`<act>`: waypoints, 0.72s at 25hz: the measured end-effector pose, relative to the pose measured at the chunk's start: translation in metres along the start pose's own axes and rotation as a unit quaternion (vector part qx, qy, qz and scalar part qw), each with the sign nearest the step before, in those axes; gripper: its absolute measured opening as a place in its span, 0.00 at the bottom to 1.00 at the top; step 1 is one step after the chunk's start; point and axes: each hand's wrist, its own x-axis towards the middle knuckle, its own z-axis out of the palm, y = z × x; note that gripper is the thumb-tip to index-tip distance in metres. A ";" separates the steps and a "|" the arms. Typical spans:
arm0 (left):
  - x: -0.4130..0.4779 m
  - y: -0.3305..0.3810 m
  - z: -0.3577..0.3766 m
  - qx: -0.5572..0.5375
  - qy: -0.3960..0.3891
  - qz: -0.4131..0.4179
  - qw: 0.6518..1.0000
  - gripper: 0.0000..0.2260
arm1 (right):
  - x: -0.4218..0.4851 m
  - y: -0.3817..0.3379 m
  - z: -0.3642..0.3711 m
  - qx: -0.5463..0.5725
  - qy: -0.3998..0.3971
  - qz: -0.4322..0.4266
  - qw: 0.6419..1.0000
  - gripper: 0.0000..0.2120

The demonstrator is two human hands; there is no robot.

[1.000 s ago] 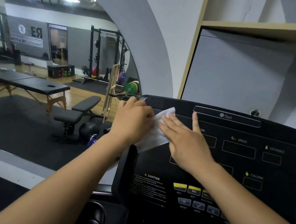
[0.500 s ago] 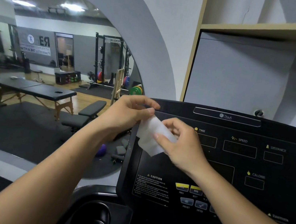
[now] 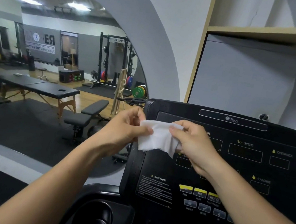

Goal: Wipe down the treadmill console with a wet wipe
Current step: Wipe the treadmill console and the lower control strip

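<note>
The left edge of the black treadmill console runs down just beneath the left hand, and its rounded top corner sits right above the gap between the 2 hands. To the right of the right hand the console face spreads wide and flat, carrying the SPEED window, with DISTANCE and CALORIE windows further out. Below both hands lie the CAUTION label and a row of yellow buttons with grey keys under them. Lower still, under the left forearm, a round cup holder opens in the dark tray. Above the hands the console's top edge meets a grey wall panel, with a wooden shelf well above that. Left of the left hand an arched mirror reflects a gym floor with a massage table, a weight bench and a squat rack.

The white wet wipe is stretched between the hands in front of the console's upper left corner, its lower edge hanging loose and crumpled. Whether it touches the console face cannot be told. The left hand pinches the wipe's left side, thumb on the near face, fingers curled behind. The right hand grips the right side, thumb pressed on the front, fingers curled over the top edge. Both forearms reach in from the bottom of the view, well apart at the elbows and close at the wrists.
</note>
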 end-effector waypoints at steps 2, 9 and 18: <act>0.003 -0.005 0.003 0.103 -0.034 0.044 0.993 0.10 | 0.004 0.002 -0.001 -0.141 0.088 -0.069 0.984 0.04; 0.013 -0.022 0.017 0.008 -0.026 -0.022 0.999 0.13 | -0.017 0.011 0.006 -0.376 -0.035 -0.342 0.860 0.10; 0.021 -0.038 0.018 0.006 0.221 0.034 0.975 0.08 | 0.028 0.009 0.012 -0.207 0.081 -0.174 0.959 0.11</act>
